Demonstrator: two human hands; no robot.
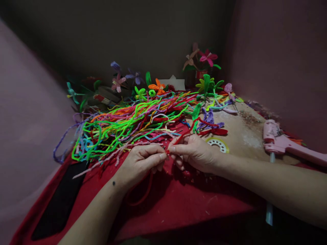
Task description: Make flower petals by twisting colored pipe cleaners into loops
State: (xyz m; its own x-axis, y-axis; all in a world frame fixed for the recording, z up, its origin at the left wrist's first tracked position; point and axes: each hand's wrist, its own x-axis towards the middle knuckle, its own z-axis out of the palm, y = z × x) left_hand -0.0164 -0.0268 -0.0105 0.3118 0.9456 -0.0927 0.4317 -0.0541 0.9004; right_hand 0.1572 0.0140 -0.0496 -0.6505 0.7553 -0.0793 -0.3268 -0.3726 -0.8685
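Observation:
My left hand (pixel 143 160) and my right hand (pixel 192 151) meet at their fingertips over a red cloth (pixel 178 200). Both pinch a red pipe cleaner (pixel 182 136) between thumb and forefinger. One end of it rises up and right from the pinch toward a green and red piece. A red loop (pixel 139 197) hangs below my left hand onto the cloth. Just beyond my hands lies a big tangled heap of pipe cleaners (pixel 127 126) in green, orange, pink, blue and purple.
Finished pipe-cleaner flowers (pixel 158 86) stand along the back, with a pink one (pixel 208 57) higher up. A pink glue gun (pixel 283 143) lies at the right. A tape roll (pixel 218 144) sits beside my right hand. Walls close in on both sides.

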